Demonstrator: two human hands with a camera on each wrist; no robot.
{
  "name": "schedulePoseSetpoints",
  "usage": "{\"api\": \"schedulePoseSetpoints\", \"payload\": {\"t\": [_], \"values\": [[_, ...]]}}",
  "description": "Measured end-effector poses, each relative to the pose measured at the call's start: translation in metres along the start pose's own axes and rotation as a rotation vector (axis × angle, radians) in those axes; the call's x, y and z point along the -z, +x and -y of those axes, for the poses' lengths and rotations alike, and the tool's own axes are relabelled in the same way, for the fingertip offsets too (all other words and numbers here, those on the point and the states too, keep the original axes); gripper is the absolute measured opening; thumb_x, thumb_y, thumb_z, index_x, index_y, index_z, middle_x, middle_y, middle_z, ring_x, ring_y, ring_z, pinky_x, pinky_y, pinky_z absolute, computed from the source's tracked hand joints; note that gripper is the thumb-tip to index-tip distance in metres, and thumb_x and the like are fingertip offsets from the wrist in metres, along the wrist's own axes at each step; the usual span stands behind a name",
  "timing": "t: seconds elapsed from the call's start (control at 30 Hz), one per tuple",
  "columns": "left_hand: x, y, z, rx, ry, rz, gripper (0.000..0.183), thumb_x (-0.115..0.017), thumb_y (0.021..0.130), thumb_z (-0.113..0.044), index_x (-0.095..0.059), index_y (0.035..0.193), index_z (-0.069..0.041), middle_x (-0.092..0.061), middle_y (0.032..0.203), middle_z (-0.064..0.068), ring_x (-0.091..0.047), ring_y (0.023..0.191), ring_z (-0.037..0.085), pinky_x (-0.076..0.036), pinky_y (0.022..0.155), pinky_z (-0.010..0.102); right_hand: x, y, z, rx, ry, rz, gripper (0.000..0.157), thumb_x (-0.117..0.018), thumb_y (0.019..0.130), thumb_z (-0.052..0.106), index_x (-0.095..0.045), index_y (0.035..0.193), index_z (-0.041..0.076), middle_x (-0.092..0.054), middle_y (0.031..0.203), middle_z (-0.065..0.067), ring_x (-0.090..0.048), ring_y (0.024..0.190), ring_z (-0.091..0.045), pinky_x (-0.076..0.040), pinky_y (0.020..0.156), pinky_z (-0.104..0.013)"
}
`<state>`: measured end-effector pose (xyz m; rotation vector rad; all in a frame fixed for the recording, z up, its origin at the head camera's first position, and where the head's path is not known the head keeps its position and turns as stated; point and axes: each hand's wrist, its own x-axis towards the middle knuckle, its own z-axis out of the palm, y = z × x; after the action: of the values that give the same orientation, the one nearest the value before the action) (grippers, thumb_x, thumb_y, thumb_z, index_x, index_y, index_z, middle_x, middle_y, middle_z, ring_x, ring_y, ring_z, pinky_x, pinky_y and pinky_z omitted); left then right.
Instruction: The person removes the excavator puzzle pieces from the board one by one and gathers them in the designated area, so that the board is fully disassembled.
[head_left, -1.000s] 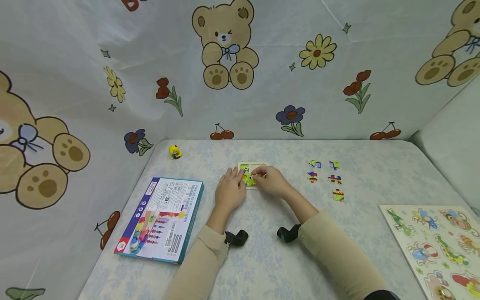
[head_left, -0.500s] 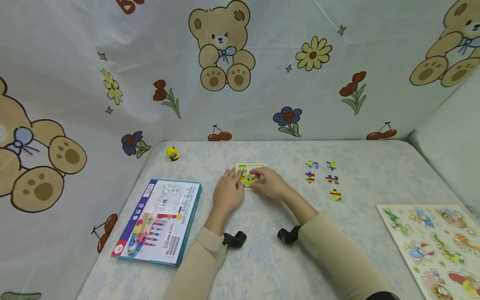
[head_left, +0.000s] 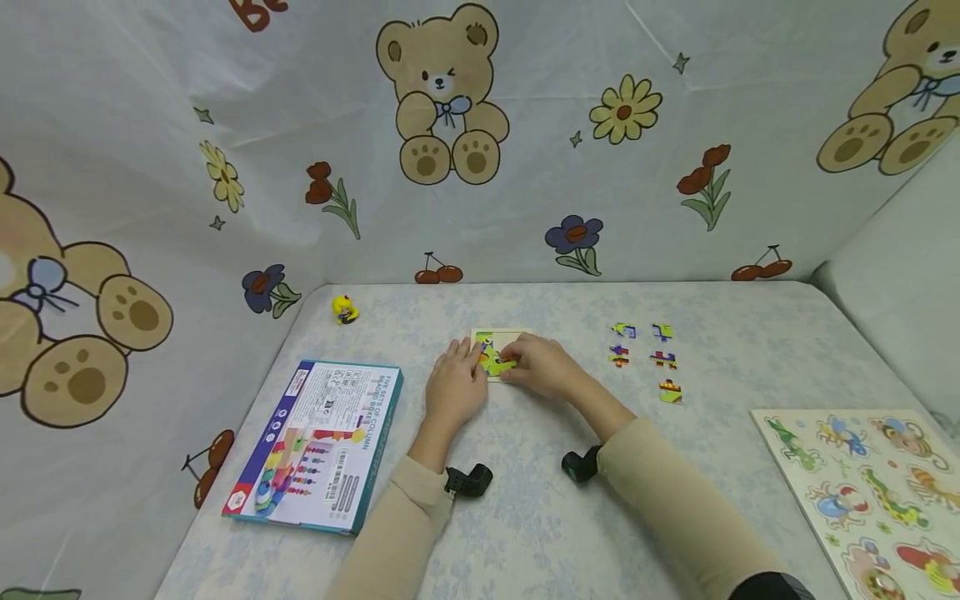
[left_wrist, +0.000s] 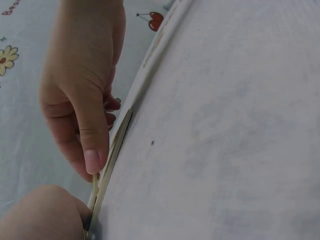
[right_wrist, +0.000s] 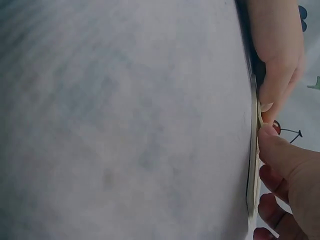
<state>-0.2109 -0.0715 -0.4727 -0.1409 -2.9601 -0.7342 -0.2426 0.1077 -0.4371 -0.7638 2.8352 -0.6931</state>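
When viewed from the head: puzzle tray (head_left: 510, 332), flat at the far middle of the table (head_left: 517, 542), part-filled with green pieces (head_left: 487, 340); left hand (head_left: 456, 382), fingers extended together, resting over its left side; right hand (head_left: 546, 364), fingers bent, at its right side; five loose pieces (head_left: 663, 360), to the right; box (head_left: 318, 446), near left; figurine (head_left: 345, 310), far left; picture board (head_left: 862, 475), near right. From the left wrist: thin tilted piece (left_wrist: 95, 182), pinched between right thumb and fingers, just above the tray. From the right wrist: same pinch; left thumb against the tray edge.
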Motion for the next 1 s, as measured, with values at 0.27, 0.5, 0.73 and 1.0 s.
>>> {"api": "schedulePoseSetpoints", "payload": {"t": [0.27, 0.5, 0.73, 1.0], "values": [[0.000, -0.001, -0.002, -0.009, -0.007, -0.004, 0.047, -0.040, 0.103, -0.028, -0.048, 0.148, -0.016, -0.039, 0.159, 0.006, -0.028, 0.151, 0.027, -0.025, 0.124, 0.046, 0.001, -0.002, -0.004, -0.003, 0.038, 0.039, 0.033, -0.071, 0.092, 0.033, -0.069, 0.117, 0.012, -0.065, 0.104, -0.002, -0.058, 0.093, -0.016, -0.050, 0.085, -0.037], [0.000, -0.002, -0.002, -0.006, -0.018, -0.006, 0.047, -0.040, 0.104, -0.028, -0.048, 0.148, -0.016, -0.038, 0.159, 0.006, -0.028, 0.151, 0.026, -0.024, 0.124, 0.046, 0.013, -0.004, -0.001, 0.010, 0.050, 0.076, 0.032, -0.067, 0.095, 0.030, -0.069, 0.119, 0.009, -0.067, 0.112, -0.005, -0.062, 0.101, -0.019, -0.052, 0.091, -0.041], [-0.003, -0.002, 0.000, -0.003, -0.035, -0.025, 0.047, -0.039, 0.103, -0.027, -0.049, 0.147, -0.015, -0.039, 0.158, 0.007, -0.028, 0.151, 0.026, -0.025, 0.124, 0.045, 0.028, -0.017, -0.010, -0.032, 0.089, 0.084, 0.035, -0.073, 0.091, 0.031, -0.068, 0.118, 0.009, -0.064, 0.106, -0.005, -0.058, 0.095, -0.020, -0.050, 0.086, -0.037], [-0.002, -0.001, 0.002, 0.004, -0.034, -0.013, 0.048, -0.035, 0.104, -0.028, -0.046, 0.149, -0.017, -0.037, 0.160, 0.005, -0.025, 0.152, 0.025, -0.022, 0.125, 0.044, 0.056, -0.055, -0.033, -0.089, 0.066, 0.083, 0.033, -0.075, 0.089, 0.028, -0.067, 0.117, 0.013, -0.062, 0.103, -0.002, -0.054, 0.092, -0.020, -0.047, 0.078, -0.034]]}}
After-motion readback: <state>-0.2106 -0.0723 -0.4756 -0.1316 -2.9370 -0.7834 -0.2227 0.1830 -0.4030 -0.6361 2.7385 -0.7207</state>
